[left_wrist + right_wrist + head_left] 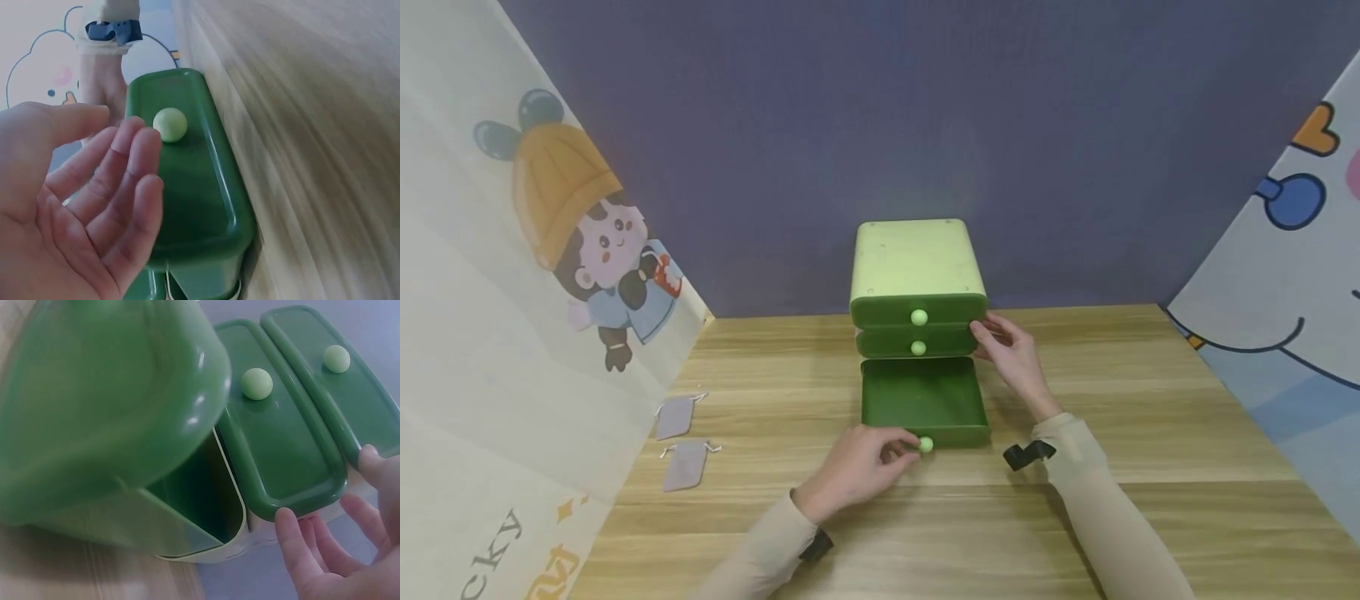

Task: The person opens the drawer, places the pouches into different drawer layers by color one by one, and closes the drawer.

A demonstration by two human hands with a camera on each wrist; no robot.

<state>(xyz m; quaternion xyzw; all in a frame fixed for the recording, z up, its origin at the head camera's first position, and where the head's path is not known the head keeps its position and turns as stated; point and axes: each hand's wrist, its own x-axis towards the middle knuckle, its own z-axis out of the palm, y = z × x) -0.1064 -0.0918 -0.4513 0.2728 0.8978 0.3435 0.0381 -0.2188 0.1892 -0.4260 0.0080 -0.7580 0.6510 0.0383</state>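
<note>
A small light-green cabinet [917, 254] with dark green drawer fronts stands at the back middle of the table. Its bottom drawer [922, 396] is pulled out, so the green inside floor shows. The upper drawer [880, 313] and middle drawer [883, 342] are closed. Beside the round knob [927, 445] of the bottom drawer is my left hand [853, 471]; in the left wrist view its loosely bent fingers are not wrapped round the knob [170, 125]. My right hand [1017, 358] rests its fingertips against the cabinet's right side, near the ends of the two closed drawers.
Two small grey drawstring pouches [676, 417] lie at the table's left edge, one nearer than the other. Behind the cabinet rises a dark blue wall [775, 167]. Printed panels [460, 292] border the wooden table [1150, 400] on both sides.
</note>
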